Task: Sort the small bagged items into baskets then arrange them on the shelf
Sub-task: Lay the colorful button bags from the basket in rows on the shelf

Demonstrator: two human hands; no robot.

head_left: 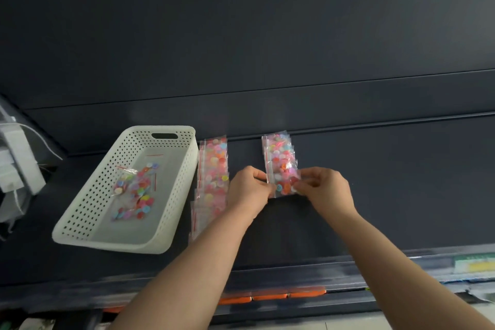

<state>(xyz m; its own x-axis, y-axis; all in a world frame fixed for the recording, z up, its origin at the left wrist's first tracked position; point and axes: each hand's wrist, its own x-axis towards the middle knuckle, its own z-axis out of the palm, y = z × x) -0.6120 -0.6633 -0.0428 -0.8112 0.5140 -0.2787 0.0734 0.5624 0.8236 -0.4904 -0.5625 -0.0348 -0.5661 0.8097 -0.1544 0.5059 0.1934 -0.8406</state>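
Hands met at the near end of a row of button bags (281,163) lying on the dark shelf (375,195). Left hand (247,189) and right hand (325,187) each pinched a side of the nearest bag, fingers closed. At nine o'clock lay a second row (213,177), then a white basket (171,222) holding a few bags. Squaring the edges gently would probably keep the row neat.
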